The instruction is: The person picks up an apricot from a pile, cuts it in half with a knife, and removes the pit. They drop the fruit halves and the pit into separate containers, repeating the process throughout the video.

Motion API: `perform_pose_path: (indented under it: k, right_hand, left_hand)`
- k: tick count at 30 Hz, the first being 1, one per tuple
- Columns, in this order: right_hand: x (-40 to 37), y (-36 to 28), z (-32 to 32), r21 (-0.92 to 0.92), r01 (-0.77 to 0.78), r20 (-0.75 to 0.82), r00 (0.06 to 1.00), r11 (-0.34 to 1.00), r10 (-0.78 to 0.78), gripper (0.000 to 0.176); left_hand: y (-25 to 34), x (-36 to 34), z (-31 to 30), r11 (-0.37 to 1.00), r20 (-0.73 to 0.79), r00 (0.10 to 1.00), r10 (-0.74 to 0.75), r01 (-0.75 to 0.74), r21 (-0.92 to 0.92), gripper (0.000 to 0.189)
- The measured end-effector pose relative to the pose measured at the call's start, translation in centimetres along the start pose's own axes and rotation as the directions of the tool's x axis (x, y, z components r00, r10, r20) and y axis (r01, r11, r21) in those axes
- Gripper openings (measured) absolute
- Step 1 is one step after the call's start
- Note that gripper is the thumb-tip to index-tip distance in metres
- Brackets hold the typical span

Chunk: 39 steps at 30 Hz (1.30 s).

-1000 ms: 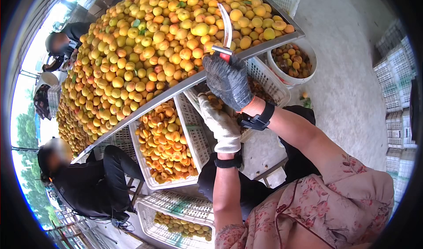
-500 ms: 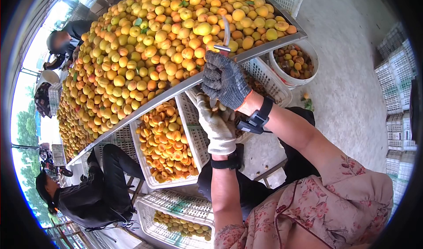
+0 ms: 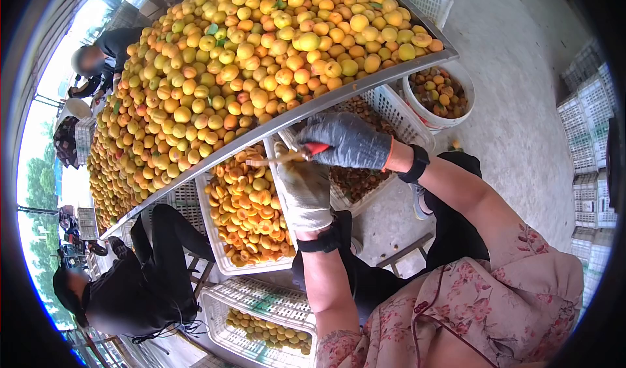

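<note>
Pale floor (image 3: 515, 140) beyond; right hand (image 3: 349, 140) clutches a knife (image 3: 279, 161), likely light, stiff, best held by its red handle (image 3: 317, 148); left hand (image 3: 305, 189) gripping anything, I can't tell.

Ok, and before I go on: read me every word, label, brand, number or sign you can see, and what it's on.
No text can be read anywhere.
Crate in front: green marks, too blurred to tell if they are print.
Stacked crates: green patches, too blurred to read.
Bucket: some red on its side, too small to read.
Knife: no lettering made out.
</note>
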State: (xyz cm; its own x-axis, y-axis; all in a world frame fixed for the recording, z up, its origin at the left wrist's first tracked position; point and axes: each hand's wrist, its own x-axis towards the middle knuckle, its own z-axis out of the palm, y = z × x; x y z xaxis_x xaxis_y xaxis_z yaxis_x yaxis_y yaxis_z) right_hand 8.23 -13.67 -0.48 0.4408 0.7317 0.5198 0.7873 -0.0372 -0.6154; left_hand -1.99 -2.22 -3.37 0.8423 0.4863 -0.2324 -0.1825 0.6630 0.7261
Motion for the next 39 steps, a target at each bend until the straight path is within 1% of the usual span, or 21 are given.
perform_pose_path:
  k: [2, 3, 6, 7, 8, 12, 13, 14, 16, 20, 22, 24, 26, 28, 30, 32, 34, 35, 36, 38, 39]
  right_hand:
    - [-0.3, -0.6, -0.2, -0.07, -0.025, 0.054, 0.998, 0.997, 0.029, 0.027]
    - [-0.5, -0.5, 0.1, -0.081, 0.035, 0.007, 0.999, 0.996, -0.034, 0.027]
    - [-0.8, -0.5, 0.9, -0.146, 0.147, -0.085, 0.983, 0.978, -0.161, 0.021]
    - [-0.8, -0.2, 1.0, -0.051, 0.075, -0.034, 0.997, 0.996, -0.076, 0.019]
    - [-0.8, -0.1, 1.2, 0.043, -0.004, 0.025, 1.0, 0.999, 0.003, 0.017]
    - [-0.7, -0.1, 1.7, 0.152, -0.121, 0.034, 0.993, 0.981, 0.117, 0.017]
    - [-0.6, 0.3, 1.7, 0.179, -0.183, 0.054, 0.983, 0.967, 0.176, 0.02]
    - [-0.6, 0.9, 1.8, 0.182, -0.18, 0.048, 0.984, 0.967, 0.174, 0.02]
    - [-0.8, 1.7, 1.9, 0.121, -0.245, 0.101, 0.967, 0.962, 0.234, 0.025]
    - [-1.3, 2.2, -0.3, 0.012, -0.357, 0.227, 0.911, 0.934, 0.345, 0.028]
    - [-1.5, 3.2, -0.2, -0.014, -0.355, 0.222, 0.91, 0.935, 0.349, 0.028]
    - [-1.2, 3.3, -1.2, 0.069, -0.417, 0.06, 0.909, 0.906, 0.413, 0.032]
    - [-0.7, 3.6, -2.4, 0.035, -0.487, 0.08, 0.872, 0.872, 0.484, 0.035]
    - [-0.9, 4.0, -3.1, 0.152, -0.48, -0.088, 0.864, 0.864, 0.496, 0.034]
    - [-1.0, 4.7, -3.7, 0.108, -0.469, -0.165, 0.861, 0.877, 0.481, 0.034]
    - [-0.9, 5.0, -4.4, 0.302, -0.517, -0.135, 0.808, 0.801, 0.573, 0.033]
    - [-1.0, 5.6, -4.6, 0.34, -0.481, -0.159, 0.817, 0.808, 0.554, 0.029]
    - [-0.7, 5.4, -4.9, 0.585, -0.503, -0.065, 0.753, 0.636, 0.655, 0.027]
    - [-0.4, 5.1, -5.0, 0.776, -0.487, 0.063, 0.693, 0.401, 0.719, 0.025]
    - [0.0, 4.0, -5.3, 0.805, -0.466, 0.086, 0.704, 0.367, 0.706, 0.024]
    - [0.1, 3.4, -5.2, 0.813, -0.437, 0.071, 0.73, 0.384, 0.68, 0.024]
  left_hand:
    - [-0.5, -0.5, 0.0, 1.0, -0.002, 1.0, 0.001, -0.001, 0.02, 0.04]
    - [-1.3, -0.4, -1.2, 0.956, 0.037, 0.99, 0.134, -0.139, 0.257, 0.04]
    - [-1.4, -0.5, -1.6, 0.952, -0.029, 0.975, 0.221, -0.209, 0.222, 0.037]
    - [-0.6, -1.0, -1.4, 0.569, 0.149, 0.915, 0.376, -0.354, 0.742, 0.035]
    - [0.1, -1.6, -1.1, -0.071, 0.383, 0.842, 0.379, -0.386, 0.92, 0.034]
    - [1.4, -1.5, -1.3, -0.083, 0.52, 0.796, 0.31, -0.522, 0.849, 0.036]
    - [2.6, -2.2, -0.8, 0.067, 0.355, 0.918, 0.179, -0.371, 0.926, 0.041]
    - [3.9, -2.0, -1.6, -0.016, 0.521, 0.834, 0.184, -0.527, 0.85, 0.038]
    - [6.3, 0.0, -4.8, 0.05, 0.213, 0.93, 0.3, -0.238, 0.97, 0.036]
    - [9.2, 3.3, -3.0, 0.423, -0.206, 0.815, 0.542, -0.053, 0.905, 0.04]
    - [8.3, 5.9, 0.3, 0.322, -0.138, 0.9, 0.414, -0.003, 0.947, 0.044]
    - [5.8, 11.5, 0.0, -0.034, 0.304, 0.834, 0.46, -0.326, 0.945, 0.048]
    - [4.5, 14.7, 2.8, -0.364, 0.406, 0.833, 0.376, -0.269, 0.891, 0.051]
    - [3.8, 17.1, 4.5, -0.462, 0.434, 0.848, 0.304, -0.267, 0.846, 0.058]
    - [3.5, 18.9, 5.5, -0.637, 0.341, 0.94, 0.023, -0.249, 0.73, 0.06]
    - [3.9, 19.6, 5.6, -0.591, 0.366, 0.929, 0.052, -0.266, 0.761, 0.049]
    - [3.9, 20.5, 3.9, -0.125, 0.283, 0.945, 0.163, -0.265, 0.956, 0.045]
    - [4.3, 18.3, 4.7, 0.265, 0.356, 0.894, 0.272, -0.426, 0.865, 0.04]
    - [4.9, 16.0, 5.4, 0.492, 0.287, 0.925, 0.248, -0.375, 0.786, 0.039]
    - [6.0, 11.6, 6.8, 0.882, 0.185, 0.967, 0.175, -0.237, 0.408, 0.039]
    - [5.9, 9.4, 7.0, 0.937, 0.239, 0.957, 0.165, -0.228, 0.266, 0.04]
